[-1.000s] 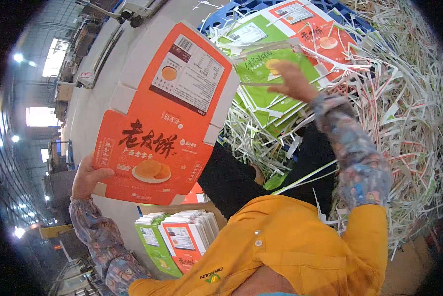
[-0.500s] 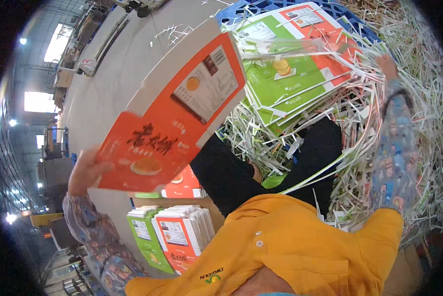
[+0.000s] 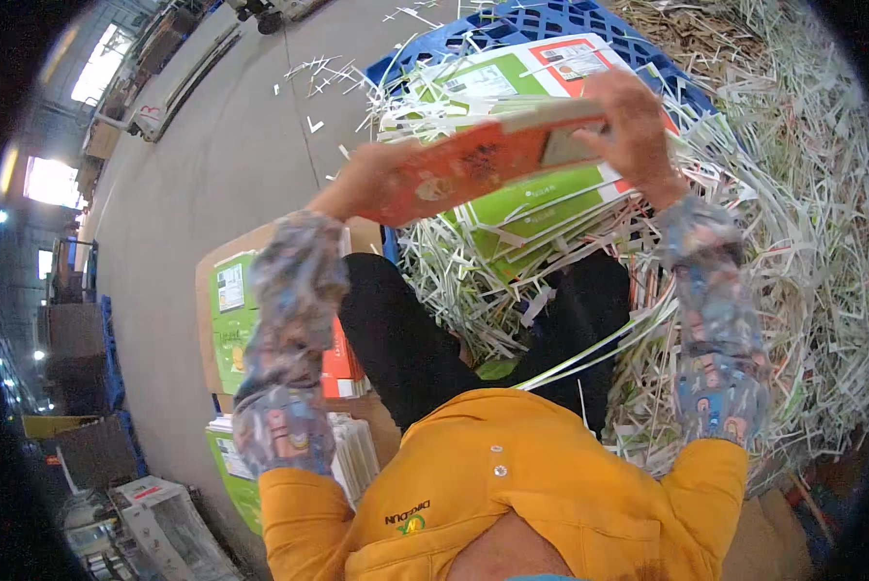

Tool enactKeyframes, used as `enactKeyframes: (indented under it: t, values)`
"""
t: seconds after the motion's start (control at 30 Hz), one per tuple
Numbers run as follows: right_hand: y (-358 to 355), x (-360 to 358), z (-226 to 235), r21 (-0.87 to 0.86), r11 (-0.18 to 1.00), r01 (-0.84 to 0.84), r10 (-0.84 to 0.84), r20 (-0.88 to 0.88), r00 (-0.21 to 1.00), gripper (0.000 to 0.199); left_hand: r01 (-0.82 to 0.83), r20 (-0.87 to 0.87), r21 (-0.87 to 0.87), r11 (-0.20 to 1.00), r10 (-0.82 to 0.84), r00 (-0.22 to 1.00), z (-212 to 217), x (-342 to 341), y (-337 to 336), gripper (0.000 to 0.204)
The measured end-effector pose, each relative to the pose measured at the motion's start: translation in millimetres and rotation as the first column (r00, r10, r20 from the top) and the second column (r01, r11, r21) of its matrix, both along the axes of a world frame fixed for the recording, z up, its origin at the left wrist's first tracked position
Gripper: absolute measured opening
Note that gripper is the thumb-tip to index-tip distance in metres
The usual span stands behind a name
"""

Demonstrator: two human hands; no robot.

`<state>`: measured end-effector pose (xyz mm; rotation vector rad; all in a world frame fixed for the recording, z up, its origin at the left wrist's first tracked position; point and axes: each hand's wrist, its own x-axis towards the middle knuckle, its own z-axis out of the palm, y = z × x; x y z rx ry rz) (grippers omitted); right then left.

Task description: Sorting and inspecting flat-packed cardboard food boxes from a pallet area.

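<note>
An orange-red printed flat box blank (image 3: 473,160) is held up in front of me, tilted so that I see it at a shallow angle and slightly blurred. My left hand (image 3: 368,179) is closed on its left end. At the other end my right hand (image 3: 633,131) is closed over the edge, thumb on the near face. Just beneath and behind the blank lies a stack of green and orange printed sheets (image 3: 536,205), with loose white paper strips over it. The stack's middle is partly hidden by the held blank.
A blue plastic pallet (image 3: 541,21) shows behind the stack. Heaps of shredded paper strips (image 3: 783,242) cover the right side and surround my legs. To my left, green blanks (image 3: 231,320) and a white-edged pile (image 3: 355,450) rest on cardboard. A pallet truck (image 3: 187,82) stands far left.
The orange-red blank has swung from my left side to above the stack and tipped flatter. My right hand has left the paper strips at the right and taken the blank's other end.
</note>
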<state>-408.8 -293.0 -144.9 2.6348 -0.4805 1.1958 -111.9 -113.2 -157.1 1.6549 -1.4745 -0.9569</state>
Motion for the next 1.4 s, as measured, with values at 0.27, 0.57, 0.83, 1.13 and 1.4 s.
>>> enactKeyframes:
  t: [0.27,0.57,0.83,1.13,1.4]
  values:
    - [-13,18,-40,0.114,0.991,0.063,-0.027,-0.292,0.956,0.035,-0.001,0.606,-0.402,0.916,0.267,0.749,-13,-9,19,0.040]
    - [-18,26,-38,0.224,0.973,0.052,0.039,-0.383,0.923,0.030,-0.510,-0.486,-0.367,0.778,0.307,0.818,-144,-23,15,0.057]
    - [-8,42,-35,0.186,0.982,0.034,0.044,-0.402,0.914,0.030,-0.471,-0.889,-0.218,0.854,0.024,0.456,-178,-11,21,0.036]
    - [28,62,54,0.336,0.930,-0.150,0.235,-0.229,0.945,0.026,-0.553,-0.670,-0.547,0.628,0.068,0.740,-72,4,92,0.037]
    - [108,205,82,0.272,0.812,-0.516,0.575,-0.221,0.788,0.019,-0.877,-0.688,-0.257,0.407,0.560,0.462,-110,33,230,0.026]
